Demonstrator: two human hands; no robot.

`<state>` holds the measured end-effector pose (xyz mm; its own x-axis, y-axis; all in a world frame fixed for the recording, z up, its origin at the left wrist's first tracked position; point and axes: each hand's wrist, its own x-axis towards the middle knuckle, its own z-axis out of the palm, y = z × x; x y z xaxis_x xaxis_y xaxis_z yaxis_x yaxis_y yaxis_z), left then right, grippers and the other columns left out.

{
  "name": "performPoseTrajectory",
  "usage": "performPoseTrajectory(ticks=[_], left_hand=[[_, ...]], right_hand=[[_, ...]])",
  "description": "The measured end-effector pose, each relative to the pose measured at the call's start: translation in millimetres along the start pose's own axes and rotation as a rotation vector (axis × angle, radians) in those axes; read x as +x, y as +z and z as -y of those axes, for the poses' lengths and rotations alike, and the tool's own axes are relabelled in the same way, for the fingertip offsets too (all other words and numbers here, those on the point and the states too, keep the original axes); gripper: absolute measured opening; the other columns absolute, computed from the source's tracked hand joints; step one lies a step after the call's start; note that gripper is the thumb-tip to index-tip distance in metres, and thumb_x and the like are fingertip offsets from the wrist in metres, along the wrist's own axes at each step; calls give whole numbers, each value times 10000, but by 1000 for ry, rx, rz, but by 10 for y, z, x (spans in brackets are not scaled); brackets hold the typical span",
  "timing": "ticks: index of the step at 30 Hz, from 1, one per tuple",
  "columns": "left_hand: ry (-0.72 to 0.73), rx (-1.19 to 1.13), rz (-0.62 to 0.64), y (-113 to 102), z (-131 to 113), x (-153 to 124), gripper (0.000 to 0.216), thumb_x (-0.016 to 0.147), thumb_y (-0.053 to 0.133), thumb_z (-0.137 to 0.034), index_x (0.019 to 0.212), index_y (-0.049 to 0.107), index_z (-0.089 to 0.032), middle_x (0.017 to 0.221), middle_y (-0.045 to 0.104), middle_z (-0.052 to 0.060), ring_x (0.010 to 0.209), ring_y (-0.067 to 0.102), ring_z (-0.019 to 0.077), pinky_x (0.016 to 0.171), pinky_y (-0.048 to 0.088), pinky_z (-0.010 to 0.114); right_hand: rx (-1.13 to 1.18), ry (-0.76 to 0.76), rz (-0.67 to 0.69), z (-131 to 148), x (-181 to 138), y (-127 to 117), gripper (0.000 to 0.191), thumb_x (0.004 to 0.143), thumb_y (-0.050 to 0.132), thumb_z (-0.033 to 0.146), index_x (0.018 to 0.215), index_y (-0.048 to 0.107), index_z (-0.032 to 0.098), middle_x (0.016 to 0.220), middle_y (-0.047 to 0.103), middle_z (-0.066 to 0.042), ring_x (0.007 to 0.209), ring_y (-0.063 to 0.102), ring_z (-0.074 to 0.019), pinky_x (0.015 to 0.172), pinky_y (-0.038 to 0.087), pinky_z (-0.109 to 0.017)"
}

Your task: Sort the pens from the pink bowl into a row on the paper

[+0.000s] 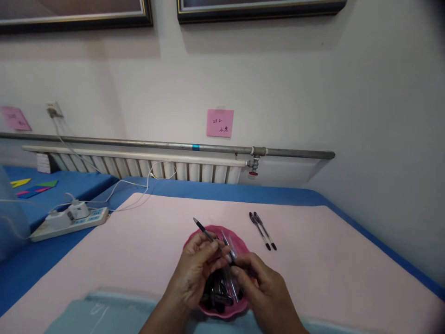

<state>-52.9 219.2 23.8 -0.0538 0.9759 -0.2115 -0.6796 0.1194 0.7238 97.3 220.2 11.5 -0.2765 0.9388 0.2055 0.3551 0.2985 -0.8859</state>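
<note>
Over the pink scalloped bowl (239, 237), my left hand (194, 264) is closed round the barrel of a pen (201, 227). Its black grip and bare tip point up and to the left. My right hand (262, 283) pinches the black rear end of the same pen, so both hands are on it. Clear pen barrels (231, 283) and small black pen parts (217, 297) fill the bowl underneath, partly hidden by my fingers. To the right of the bowl, two capped pens (262, 232) lie side by side on the pink sheet.
A pink sheet (313, 260) covers the blue table (222, 190). At the left edge lies a power strip (86, 222) with chargers and white cables. A radiator (194, 171) and a pipe (295, 153) run along the wall behind. Light blue cloth (79, 315) lies along the near edge.
</note>
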Motion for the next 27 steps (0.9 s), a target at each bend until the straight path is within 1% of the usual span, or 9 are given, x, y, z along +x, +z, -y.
performPoseTrajectory(ticks=[5, 8, 11, 14, 17, 20, 22, 24, 27], left_hand=[[26, 25, 18, -2, 24, -24, 209, 730, 724, -194, 869, 572, -160, 766, 703, 42, 756, 682, 154, 679, 536, 258], [11, 24, 13, -10, 28, -15, 209, 731, 721, -201, 870, 571, -156, 767, 704, 53, 753, 678, 154, 673, 534, 256], [-7, 19, 7, -10, 21, -8, 236, 709, 738, -202, 869, 572, -151, 785, 707, 65, 743, 675, 158, 667, 537, 261], [-2, 8, -2, -4, 13, -10, 259, 688, 755, -199, 865, 573, -148, 777, 706, 65, 731, 675, 159, 658, 537, 259], [5, -2, -24, -2, 8, -11, 262, 679, 760, -192, 855, 570, -157, 774, 703, 53, 765, 686, 175, 672, 539, 259], [6, 8, -35, -4, 2, -4, 245, 689, 752, -193, 849, 568, -163, 787, 702, 48, 795, 690, 187, 679, 541, 263], [9, 21, -29, -6, -1, 3, 229, 700, 741, -190, 848, 568, -161, 790, 701, 51, 792, 688, 182, 676, 540, 262], [14, 31, -25, -7, -4, 9, 223, 703, 738, -192, 847, 571, -157, 797, 700, 55, 782, 686, 176, 674, 538, 260], [15, 49, -39, 1, -6, 7, 240, 686, 752, -210, 844, 580, -153, 796, 699, 58, 765, 684, 175, 671, 537, 263]], right_hand=[[-55, -61, -43, 4, -37, 6, 118, 838, 549, 310, 846, 638, 233, 771, 673, 10, 698, 610, -153, 661, 459, -235], [32, 18, -30, 4, -31, 15, 113, 828, 569, 317, 830, 643, 231, 741, 666, 15, 672, 597, -147, 639, 461, -233], [217, 126, 3, 3, -6, 30, 140, 825, 569, 345, 808, 614, 214, 673, 624, 21, 615, 572, -137, 571, 457, -226], [322, 172, 41, 14, 16, 38, 174, 847, 527, 368, 878, 584, 207, 683, 627, 13, 594, 585, -139, 551, 477, -237], [162, 130, 32, 13, 22, 35, 175, 821, 561, 344, 945, 574, 222, 725, 650, 11, 630, 610, -153, 584, 498, -252], [-94, 1, -10, -27, 16, 27, 84, 811, 572, 311, 799, 580, 228, 698, 628, 15, 614, 589, -153, 562, 479, -248], [-208, -125, -25, -60, 10, 23, 152, 857, 511, 307, 739, 566, 231, 687, 614, 7, 600, 574, -153, 558, 465, -254], [-272, -222, 1, -83, 7, 20, 184, 894, 453, 295, 755, 560, 237, 707, 617, -3, 625, 584, -160, 588, 469, -265], [-331, -246, 71, -100, 9, 21, 215, 926, 388, 288, 790, 548, 243, 732, 624, -12, 642, 598, -166, 593, 472, -277]])
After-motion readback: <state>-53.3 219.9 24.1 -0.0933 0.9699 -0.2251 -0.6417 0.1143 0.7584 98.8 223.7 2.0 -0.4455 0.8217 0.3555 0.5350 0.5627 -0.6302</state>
